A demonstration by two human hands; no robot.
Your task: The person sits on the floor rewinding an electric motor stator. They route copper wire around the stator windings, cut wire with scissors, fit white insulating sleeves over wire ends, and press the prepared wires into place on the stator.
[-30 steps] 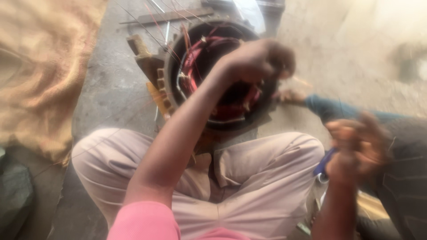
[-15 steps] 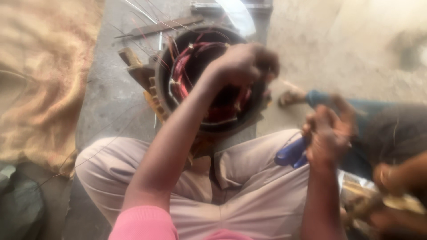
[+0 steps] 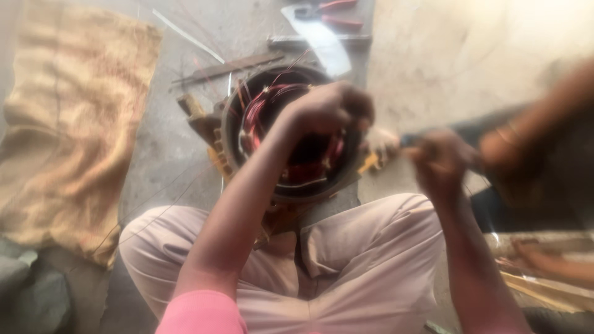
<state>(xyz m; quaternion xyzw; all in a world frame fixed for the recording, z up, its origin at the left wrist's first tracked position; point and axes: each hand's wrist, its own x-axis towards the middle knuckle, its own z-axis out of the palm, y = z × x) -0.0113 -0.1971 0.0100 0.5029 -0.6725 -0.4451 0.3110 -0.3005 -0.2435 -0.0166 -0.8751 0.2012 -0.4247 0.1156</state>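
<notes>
A round motor stator (image 3: pixel 230 133) with red copper winding (image 3: pixel 257 108) stands on the floor in front of my crossed legs (image 3: pixel 346 260). My left hand (image 3: pixel 328 108) reaches over it, fingers closed in a fist on the winding at the far right of the bore. My right hand (image 3: pixel 442 158) hangs to the right of the stator, above my knee, fingers curled and heavily blurred. A thin pale thing seems to stick out of it to the left, but I cannot make out what.
A burlap sack (image 3: pixel 74 124) lies on the floor at left. Red-handled pliers (image 3: pixel 337 9), a metal bar (image 3: pixel 284 42), a white strip (image 3: pixel 325 52) and a flat dark strip (image 3: pixel 229 65) lie behind the stator. Another person's arm (image 3: pixel 532 139) and foot (image 3: pixel 380 142) are at right.
My right hand has risen from my lap and moved left toward the stator. The other person's arm has come in at right. My left hand stays on the winding.
</notes>
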